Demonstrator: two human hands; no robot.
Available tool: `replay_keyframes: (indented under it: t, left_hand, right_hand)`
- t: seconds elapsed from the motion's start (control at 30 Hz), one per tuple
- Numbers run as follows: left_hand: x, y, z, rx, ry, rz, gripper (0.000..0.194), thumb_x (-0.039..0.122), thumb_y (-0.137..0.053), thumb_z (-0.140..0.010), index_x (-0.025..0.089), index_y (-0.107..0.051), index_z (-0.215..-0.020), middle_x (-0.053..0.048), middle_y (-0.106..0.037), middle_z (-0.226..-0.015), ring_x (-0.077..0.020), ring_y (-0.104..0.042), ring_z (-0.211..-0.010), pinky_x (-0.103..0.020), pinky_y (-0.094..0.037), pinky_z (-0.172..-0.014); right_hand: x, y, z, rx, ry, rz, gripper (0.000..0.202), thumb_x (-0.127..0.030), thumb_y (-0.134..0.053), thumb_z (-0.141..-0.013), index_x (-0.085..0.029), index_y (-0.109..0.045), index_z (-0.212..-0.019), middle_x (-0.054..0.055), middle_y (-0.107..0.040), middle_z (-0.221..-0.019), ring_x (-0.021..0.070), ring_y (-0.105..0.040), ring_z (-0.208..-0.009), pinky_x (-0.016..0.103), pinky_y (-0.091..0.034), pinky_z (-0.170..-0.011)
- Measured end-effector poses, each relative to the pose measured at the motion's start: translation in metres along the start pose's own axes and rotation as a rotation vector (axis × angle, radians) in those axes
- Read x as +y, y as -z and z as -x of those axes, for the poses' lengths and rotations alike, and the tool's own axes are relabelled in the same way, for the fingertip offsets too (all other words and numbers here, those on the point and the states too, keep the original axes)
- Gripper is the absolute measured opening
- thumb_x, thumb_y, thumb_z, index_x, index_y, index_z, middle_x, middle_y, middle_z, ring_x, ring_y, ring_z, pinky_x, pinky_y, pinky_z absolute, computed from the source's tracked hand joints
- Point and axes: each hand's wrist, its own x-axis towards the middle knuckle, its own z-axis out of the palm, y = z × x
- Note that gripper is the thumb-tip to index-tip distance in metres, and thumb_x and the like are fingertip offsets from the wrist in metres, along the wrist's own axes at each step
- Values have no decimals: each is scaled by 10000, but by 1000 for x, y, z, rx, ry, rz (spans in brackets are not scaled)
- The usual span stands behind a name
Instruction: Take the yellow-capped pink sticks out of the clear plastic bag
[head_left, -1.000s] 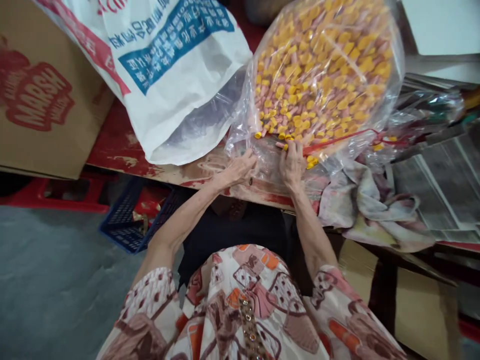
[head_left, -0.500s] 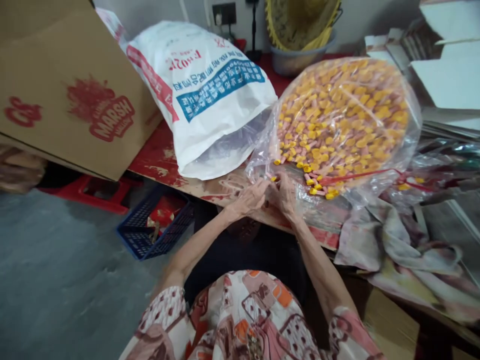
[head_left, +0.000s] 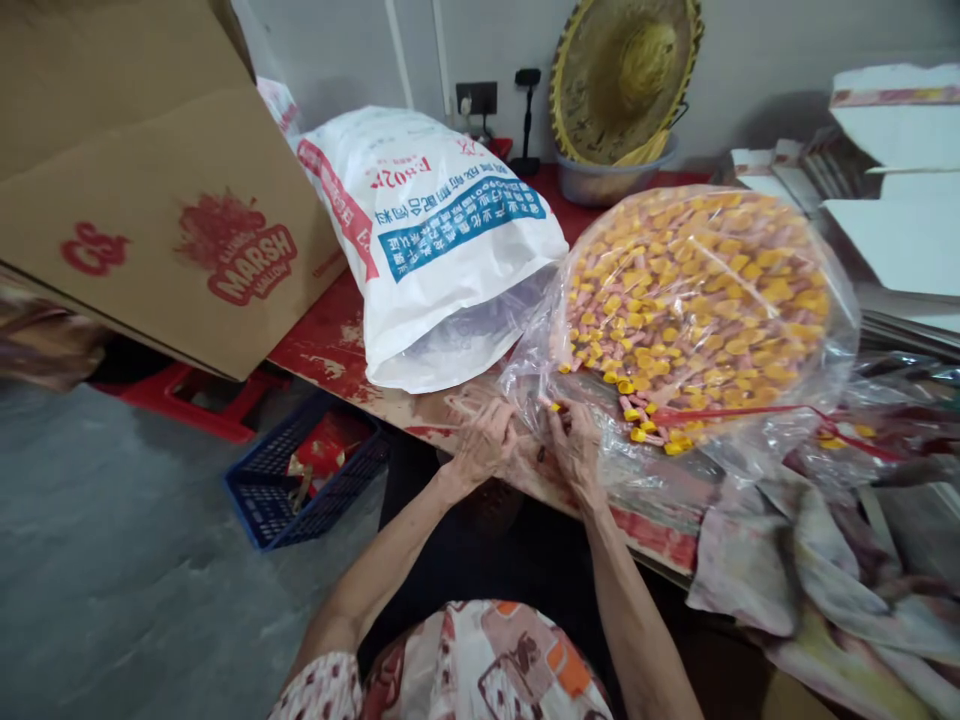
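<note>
My right hand [head_left: 576,445] is at the front edge of the table, its fingers pinching a small pink piece with a yellow cap [head_left: 555,407]. To its left, my left hand [head_left: 484,440] is curled with thumb and fingertips together; whatever they may hold is too small to make out. The hands are a little apart. Just beyond my right hand lies a clear plastic bag [head_left: 844,290] full of similar pink-and-yellow pieces [head_left: 697,290], some spilling at its open mouth. A white printed sack [head_left: 442,290] lies beyond my left hand, its mouth facing me.
A large cardboard box [head_left: 150,190] stands at the left. Below it are a red stool [head_left: 202,400] and a blue basket [head_left: 262,510]. At the back a straw hat [head_left: 626,80] leans in a basin [head_left: 615,180]. Cloths [head_left: 810,560] and white cartons [head_left: 892,230] occupy the right.
My left hand has drawn away to the left from my right hand; before, their fingertips were close together. The whole scene has shifted lower as the camera tilted up.
</note>
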Motion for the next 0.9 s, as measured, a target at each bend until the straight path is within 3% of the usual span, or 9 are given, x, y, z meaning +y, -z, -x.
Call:
replay_keyframes:
  t: [0.13, 0.27, 0.37, 0.43, 0.5, 0.6, 0.77, 0.9]
  left_hand:
    - [-23, -2, -25, -146, 5, 38, 247, 79, -578, -902, 216, -699, -1068, -66, -720, -1064, -214, -690, -907, -328, -586, -824]
    - [-62, 10, -91, 47, 257, -5, 314, 133, -543, -978, 223, -710, -1228, -124, -749, -1218, -263, -734, -1045, -399, -616, -945]
    - [-89, 17, -128, 116, 387, -65, 409, 188, -503, -1029, 142, -681, -1394, -265, -710, -1395, -374, -729, -1237, -548, -589, -1079]
    - [-103, 16, -135, 114, 403, -77, 462, 242, -507, -1050, 108, -659, -1465, -322, -686, -1445, -435, -693, -1336, -636, -538, -1151]
    - [-113, 14, -135, 69, 387, -86, 488, 285, -530, -1056, 119, -652, -1498, -318, -693, -1452, -449, -662, -1397, -664, -507, -1193]
    - [-122, 16, -140, -53, 361, -104, 425, 253, -564, -1029, 133, -704, -1412, -284, -738, -1360, -432, -683, -1365, -643, -531, -1177]
    - [-126, 31, -151, -156, 352, -103, 247, 132, -605, -931, 149, -748, -1131, -214, -776, -1158, -378, -742, -1211, -561, -588, -1104]
    - [-121, 32, -139, -182, 316, -71, 249, 113, -652, -888, 150, -726, -1123, -191, -781, -1155, -352, -743, -1195, -513, -589, -1106]
  right_hand:
    - [-4, 0, 1, -25, 19, -8, 600, -715, -426, -1166, -224, -771, -1142, 111, -741, -1030, 257, -628, -806, 411, -570, -813]
    - [-6, 1, 0, -13, 9, -30, 605, -730, -440, -1162, -228, -775, -1120, 100, -736, -1010, 247, -615, -764, 394, -560, -750]
    - [-6, 1, -1, -6, 5, -56, 565, -705, -478, -1159, -228, -774, -1106, 89, -727, -989, 245, -613, -754, 397, -560, -751]
    - [-6, 2, 0, 6, 0, -64, 511, -664, -505, -1159, -231, -774, -1116, 89, -726, -986, 252, -620, -769, 405, -563, -764]
    - [-6, 4, 1, 58, 10, -61, 463, -622, -524, -1158, -233, -773, -1146, 101, -731, -1006, 264, -632, -803, 413, -565, -782]
    - [-8, 5, 3, 121, 41, -30, 447, -600, -511, -1165, -236, -769, -1194, 121, -740, -1058, 277, -648, -861, 418, -561, -808]
    - [-10, 4, 4, -57, 73, 80, 506, -605, -427, -1191, -243, -777, -1140, 118, -750, -1064, 269, -672, -862, 384, -526, -761]
    - [-8, 3, 4, 32, 125, 50, 443, -542, -457, -1189, -238, -777, -1231, 148, -761, -1162, 299, -693, -995, 420, -559, -859]
